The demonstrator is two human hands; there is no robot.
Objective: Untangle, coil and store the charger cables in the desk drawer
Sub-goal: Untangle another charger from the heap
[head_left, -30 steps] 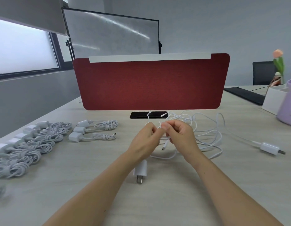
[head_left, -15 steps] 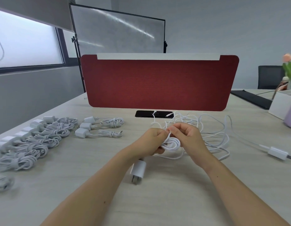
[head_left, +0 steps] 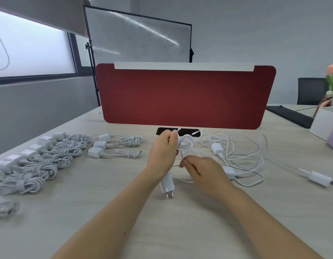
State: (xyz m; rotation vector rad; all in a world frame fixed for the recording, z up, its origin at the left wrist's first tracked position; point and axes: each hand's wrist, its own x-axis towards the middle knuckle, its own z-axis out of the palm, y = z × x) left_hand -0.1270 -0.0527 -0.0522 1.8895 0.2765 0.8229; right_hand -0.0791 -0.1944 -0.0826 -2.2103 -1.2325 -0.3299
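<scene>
Gripping coiled cable [head_left: 186, 143], left hand [head_left: 162, 153].

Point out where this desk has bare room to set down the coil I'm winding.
Bare desk lies nearer than the three coiled chargers, between the left rows and the left forearm. More lies near-right, this side of the loose tangle. Crowded: the left edge and the tangle's side.

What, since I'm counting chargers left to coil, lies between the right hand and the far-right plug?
Head view: beyond the right hand, a loose cable tangle holding two more plugs, then the lead of the far-right plug across bare desk.
</scene>
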